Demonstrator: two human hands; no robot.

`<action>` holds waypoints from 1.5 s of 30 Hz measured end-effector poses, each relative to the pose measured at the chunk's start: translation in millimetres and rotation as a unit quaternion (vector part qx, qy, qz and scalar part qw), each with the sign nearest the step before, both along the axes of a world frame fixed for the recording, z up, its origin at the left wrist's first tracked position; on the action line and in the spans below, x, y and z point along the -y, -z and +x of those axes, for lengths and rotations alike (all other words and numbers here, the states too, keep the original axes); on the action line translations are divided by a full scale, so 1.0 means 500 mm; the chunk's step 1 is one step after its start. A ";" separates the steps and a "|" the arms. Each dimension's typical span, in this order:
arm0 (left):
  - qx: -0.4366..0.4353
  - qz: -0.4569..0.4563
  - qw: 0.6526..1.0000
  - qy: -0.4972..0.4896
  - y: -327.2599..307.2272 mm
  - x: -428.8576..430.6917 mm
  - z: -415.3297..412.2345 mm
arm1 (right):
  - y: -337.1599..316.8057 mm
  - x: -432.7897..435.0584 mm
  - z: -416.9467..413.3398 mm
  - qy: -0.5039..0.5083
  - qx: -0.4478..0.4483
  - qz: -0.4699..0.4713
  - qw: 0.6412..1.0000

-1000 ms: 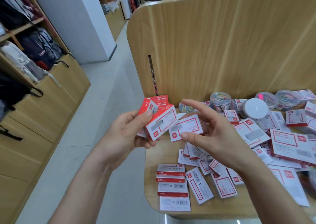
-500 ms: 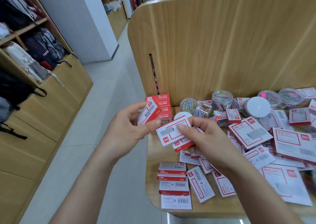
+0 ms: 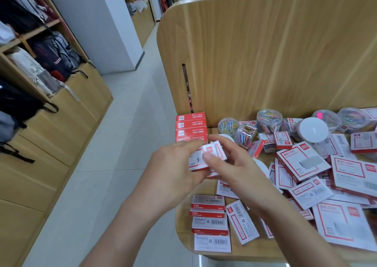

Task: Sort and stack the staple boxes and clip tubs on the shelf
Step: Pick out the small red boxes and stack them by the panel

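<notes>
Staple boxes (image 3: 212, 153) — perhaps two — between hands (image 3: 173, 170) (image 3: 234, 164)

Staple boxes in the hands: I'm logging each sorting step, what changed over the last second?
The right hand brought its small red-and-white staple box leftward onto those gripped by the left hand; both hands now hold one bundle. The red box stack and clear clip tubs stayed put.

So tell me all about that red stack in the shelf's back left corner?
The red stack is four small, cardboard-looking boxes piled squarely, red sides with white print facing out. It stands at the shelf's left edge, close by the wooden back wall. The left hand with its held boxes hides part of the lowest; nothing visibly touches the others.
</notes>
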State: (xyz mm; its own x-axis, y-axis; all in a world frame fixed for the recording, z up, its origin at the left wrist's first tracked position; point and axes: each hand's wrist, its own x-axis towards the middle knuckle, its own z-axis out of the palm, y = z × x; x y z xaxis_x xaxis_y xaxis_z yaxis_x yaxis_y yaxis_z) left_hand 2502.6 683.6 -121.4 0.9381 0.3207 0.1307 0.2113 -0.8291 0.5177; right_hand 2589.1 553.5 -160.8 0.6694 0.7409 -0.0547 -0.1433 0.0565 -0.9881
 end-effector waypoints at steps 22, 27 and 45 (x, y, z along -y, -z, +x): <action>0.013 -0.349 0.936 -0.046 0.211 -0.072 -0.031 | 0.076 -0.047 0.002 -0.082 0.518 -0.302 0.796; 0.017 -0.251 0.967 -0.038 0.221 -0.062 -0.024 | 0.082 -0.058 0.006 -0.098 0.477 -0.322 0.812; 0.052 -0.282 0.958 -0.005 0.236 -0.080 -0.041 | 0.024 0.091 -0.052 -0.169 0.518 -0.313 0.778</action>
